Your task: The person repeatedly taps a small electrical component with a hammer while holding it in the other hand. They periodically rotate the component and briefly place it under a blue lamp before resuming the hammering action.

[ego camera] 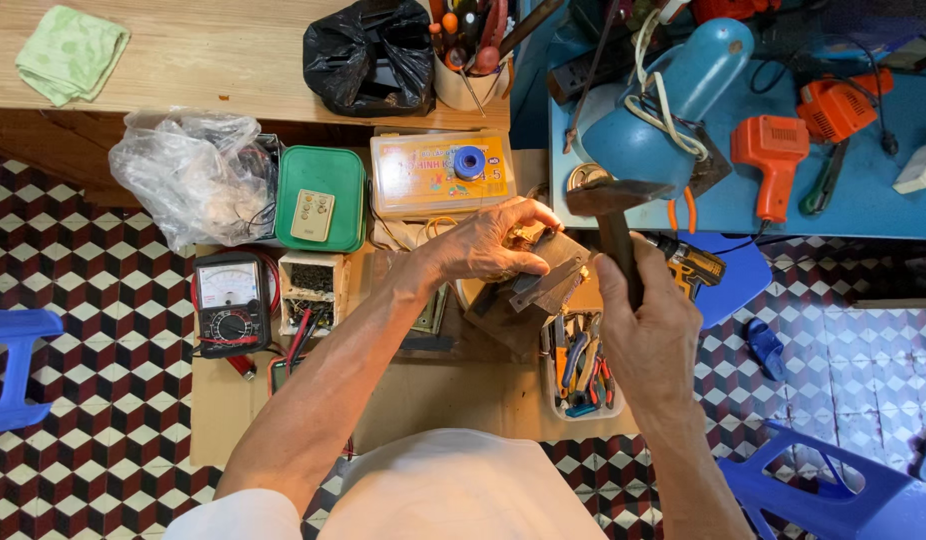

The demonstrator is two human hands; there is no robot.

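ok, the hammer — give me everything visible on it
The hammer has a dark, worn metal head, seen roughly side-on and lying across the frame, on a dark handle that looks like wood. The right hand grips the handle low down, holding it upright with the head raised just above and right of the metal piece that the left hand steadies. The head touches nothing.

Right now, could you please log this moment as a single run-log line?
left hand: steadies metal piece on wooden block | right hand: grips hammer, raised above it | nearby: plier tray, multimeter
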